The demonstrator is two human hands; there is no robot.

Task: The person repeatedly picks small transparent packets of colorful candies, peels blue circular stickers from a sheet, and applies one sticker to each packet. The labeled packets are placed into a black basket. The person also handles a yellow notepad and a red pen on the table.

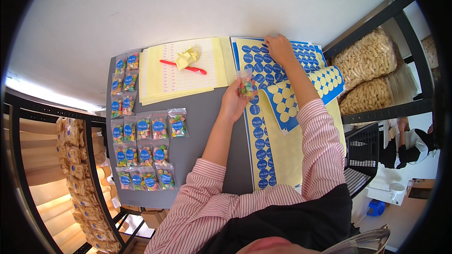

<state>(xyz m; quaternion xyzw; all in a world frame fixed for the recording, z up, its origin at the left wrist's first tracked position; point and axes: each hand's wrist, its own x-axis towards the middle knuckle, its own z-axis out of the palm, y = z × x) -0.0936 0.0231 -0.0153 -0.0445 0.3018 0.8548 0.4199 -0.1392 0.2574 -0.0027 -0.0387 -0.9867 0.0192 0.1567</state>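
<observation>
My left hand (234,101) is closed around a small clear zip bag (245,84) filled with colourful pieces, held over the left edge of the sticker sheets. Farther out, my right hand (280,49) rests at the top of a sheet of round blue stickers (258,59), its fingers bent together. A bit of blue shows at those fingertips, too small to name. Under my right forearm a partly peeled sticker sheet (281,101) lies curled, with bare yellow circles where stickers have come off.
Rows of filled bags with round blue labels (144,126) lie along the left of the grey table (202,117). Yellow label sheets (155,73) carry a red pen (193,69) and crumpled yellow paper (186,58). Racks flank both sides; large pasta bags (367,59) fill the right one. Another person (409,143) is at far right.
</observation>
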